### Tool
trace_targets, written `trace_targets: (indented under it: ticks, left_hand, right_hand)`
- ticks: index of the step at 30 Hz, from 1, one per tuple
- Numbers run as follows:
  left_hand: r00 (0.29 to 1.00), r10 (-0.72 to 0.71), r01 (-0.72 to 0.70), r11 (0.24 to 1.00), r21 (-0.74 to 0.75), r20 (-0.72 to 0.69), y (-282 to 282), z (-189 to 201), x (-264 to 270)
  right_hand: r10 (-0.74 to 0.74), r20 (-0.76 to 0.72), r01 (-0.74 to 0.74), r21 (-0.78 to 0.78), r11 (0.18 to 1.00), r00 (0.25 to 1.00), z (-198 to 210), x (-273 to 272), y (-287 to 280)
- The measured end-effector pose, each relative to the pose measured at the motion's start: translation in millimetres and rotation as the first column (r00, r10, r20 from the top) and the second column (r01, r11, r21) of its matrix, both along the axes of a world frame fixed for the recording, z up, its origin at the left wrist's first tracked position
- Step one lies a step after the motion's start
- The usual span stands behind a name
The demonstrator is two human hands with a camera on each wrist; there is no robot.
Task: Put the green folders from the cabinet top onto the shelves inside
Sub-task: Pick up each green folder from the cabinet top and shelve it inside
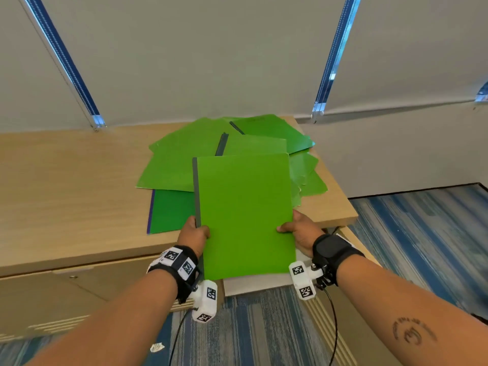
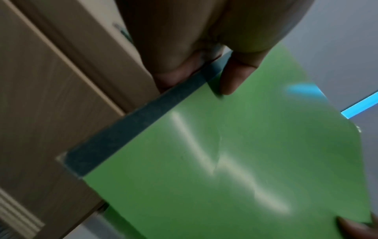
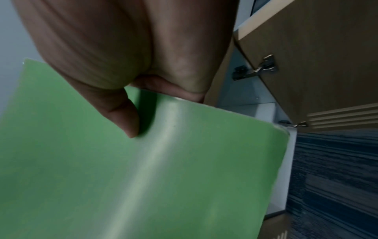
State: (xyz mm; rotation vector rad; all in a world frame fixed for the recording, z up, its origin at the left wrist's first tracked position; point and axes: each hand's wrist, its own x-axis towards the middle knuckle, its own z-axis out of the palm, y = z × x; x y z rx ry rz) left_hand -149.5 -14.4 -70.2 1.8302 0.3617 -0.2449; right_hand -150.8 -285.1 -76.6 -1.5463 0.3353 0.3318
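Note:
I hold one bright green folder [image 1: 244, 215] with a grey spine, lifted flat in front of the cabinet's front edge. My left hand [image 1: 195, 233] pinches its spine side, thumb on top [image 2: 233, 80]. My right hand [image 1: 295, 231] pinches the opposite edge, thumb on the cover [image 3: 126, 119]. The same folder [image 2: 225, 161] fills both wrist views [image 3: 143, 177]. Behind it, several more green folders [image 1: 184, 159] lie fanned in a loose pile on the wooden cabinet top [image 1: 66, 180]. The shelves inside are mostly hidden under the held folder.
The right cabinet door [image 3: 319, 64] stands open, its hinges [image 3: 255, 69] visible; a pale shelf edge [image 1: 253, 285] shows below the folder. The left door [image 1: 66, 294] is closed. Blue striped carpet [image 1: 422, 233] lies to the right and below. Window blinds [image 1: 184, 62] rise behind the cabinet.

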Motion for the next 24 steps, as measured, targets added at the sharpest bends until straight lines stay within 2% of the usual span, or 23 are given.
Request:
trace_targets:
  ticks: [4,7,10,13,15,18,20,22,24]
  left_hand:
    - [0.999,-0.008,0.007,1.0,-0.027,-0.051,-9.0,-27.9,-22.7]
    - [0.991,0.037,-0.043,0.998,-0.046,-0.125,-16.2,-57.5,-48.2]
    - [0.976,0.098,-0.107,0.994,-0.036,-0.196,-24.9,-88.8,-76.9]
    - [0.961,0.061,-0.065,0.998,-0.008,-0.269,-35.9,-124.3,-98.9]
    - [0.945,0.078,-0.091,0.995,-0.029,-0.318,-42.7,-143.3,-109.3]
    - [0.928,0.086,-0.113,0.992,-0.052,-0.363,-55.4,-182.9,-111.9]
    - [0.923,0.083,-0.115,0.992,-0.061,-0.376,-62.2,-216.5,-105.8]
    - [0.929,0.083,-0.114,0.991,-0.064,-0.361,-69.5,-240.1,-96.0]
    - [0.937,0.083,-0.104,0.994,-0.043,-0.339,-80.6,-257.5,-80.3]
  right_hand:
    - [0.019,-0.078,-0.022,-0.042,0.999,0.997,-24.4,-22.9,-11.3]
    - [0.071,-0.151,-0.08,-0.055,0.995,0.986,-66.2,-41.5,-23.1]
    - [0.076,-0.26,-0.07,0.03,0.997,0.963,-108.4,-62.9,-33.1]
    - [0.141,-0.347,-0.151,-0.002,0.989,0.927,-136.0,-82.0,-40.5]
    - [0.157,-0.402,-0.174,-0.005,0.985,0.902,-158.5,-90.7,-49.6]
    - [0.171,-0.456,-0.226,-0.067,0.972,0.873,-185.6,-96.0,-60.2]
    - [0.127,-0.459,-0.179,-0.071,0.981,0.879,-205.5,-91.4,-67.0]
    - [0.131,-0.439,-0.185,-0.082,0.979,0.889,-224.0,-83.8,-72.8]
    - [0.078,-0.416,-0.121,-0.077,0.99,0.906,-251.2,-72.6,-82.1]
